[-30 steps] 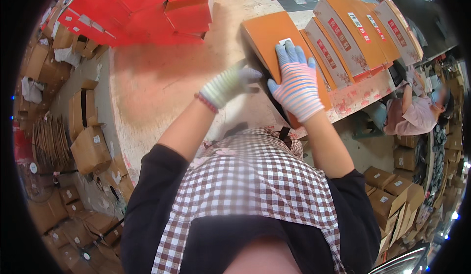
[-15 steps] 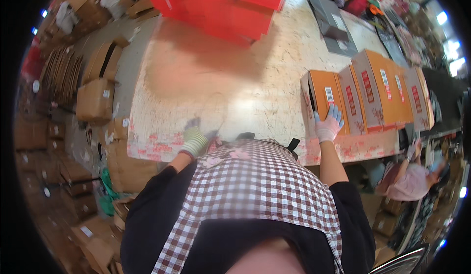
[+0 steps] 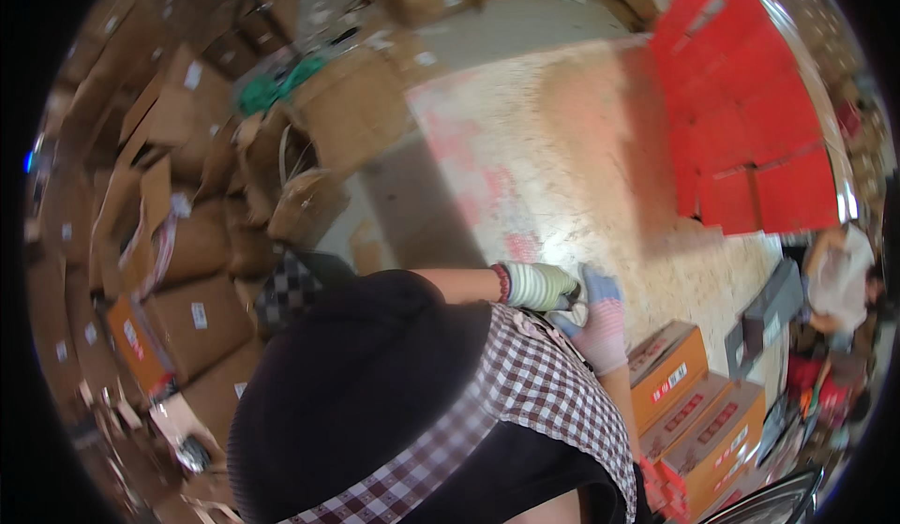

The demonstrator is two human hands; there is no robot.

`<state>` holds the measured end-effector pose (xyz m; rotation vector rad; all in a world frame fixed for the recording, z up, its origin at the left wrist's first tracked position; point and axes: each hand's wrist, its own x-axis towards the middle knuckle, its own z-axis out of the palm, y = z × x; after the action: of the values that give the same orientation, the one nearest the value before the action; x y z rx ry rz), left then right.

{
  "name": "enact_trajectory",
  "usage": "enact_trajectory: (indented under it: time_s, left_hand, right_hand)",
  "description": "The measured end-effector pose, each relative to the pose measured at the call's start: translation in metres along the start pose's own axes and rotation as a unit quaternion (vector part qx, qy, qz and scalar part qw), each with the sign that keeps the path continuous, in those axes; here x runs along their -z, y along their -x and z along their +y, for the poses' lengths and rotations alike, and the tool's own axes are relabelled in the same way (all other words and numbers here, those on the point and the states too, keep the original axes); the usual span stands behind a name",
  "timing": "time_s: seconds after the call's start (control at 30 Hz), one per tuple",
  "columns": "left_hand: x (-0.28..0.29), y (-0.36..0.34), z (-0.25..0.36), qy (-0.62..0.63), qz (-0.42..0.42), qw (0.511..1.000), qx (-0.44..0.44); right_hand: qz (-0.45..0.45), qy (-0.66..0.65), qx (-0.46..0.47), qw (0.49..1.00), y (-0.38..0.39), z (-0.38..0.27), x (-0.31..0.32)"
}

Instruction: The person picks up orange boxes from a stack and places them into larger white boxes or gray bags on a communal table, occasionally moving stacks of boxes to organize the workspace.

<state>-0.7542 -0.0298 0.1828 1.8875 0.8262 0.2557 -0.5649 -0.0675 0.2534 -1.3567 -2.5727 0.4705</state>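
Note:
My left hand point(image 3: 541, 286), in a green-striped glove with a beaded bracelet at the wrist, meets my right hand point(image 3: 598, 325), in a pink-and-blue striped glove, at the front of my checked apron point(image 3: 538, 371). Between the fingers is something small and pale point(image 3: 572, 310) that I cannot make out; both hands look closed around it, blurred and partly covering each other. The work table point(image 3: 562, 168) lies just beyond them. Orange shoe-sized boxes point(image 3: 664, 375) stand at its edge, right beside my right hand.
Red boxes point(image 3: 750, 140) are stacked along the table's far right. A grey package point(image 3: 771, 304) lies near a co-worker point(image 3: 834, 280) at the right edge. Cardboard cartons point(image 3: 197, 318), some torn open, pile up along the left, with green plastic point(image 3: 272, 88) among them.
The view has swung left, bringing the cartons nearer the middle. My right hand has left the orange box and joined my left hand at the apron.

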Motion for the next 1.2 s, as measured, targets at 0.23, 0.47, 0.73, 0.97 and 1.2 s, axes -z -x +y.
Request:
enact_trajectory:
  time_s: [0.23,0.47,0.73,0.97,1.2]
  left_hand:
    - [0.043,0.135,-0.044,-0.009,0.211,0.943,0.259]
    - [-0.038,0.339,-0.075,0.184,0.377,0.602,0.679]
    - [0.005,0.151,0.026,0.528,0.588,0.563,0.242]
    - [-0.002,0.218,-0.214,0.617,0.600,0.449,0.238]
    - [0.116,0.416,-0.328,0.412,0.582,0.475,0.515]
  right_hand:
    - [-0.108,-0.322,-0.167,0.925,-0.078,0.124,0.031]
    - [0.087,-0.713,-0.386,0.578,-0.163,0.271,-0.004]
    - [-0.282,-0.020,0.308,0.909,-0.171,-0.090,-0.078]
    - [-0.221,-0.066,0.401,0.887,-0.242,-0.094,-0.128]
    - [-0.207,-0.175,-0.043,0.962,-0.311,0.021,-0.170]
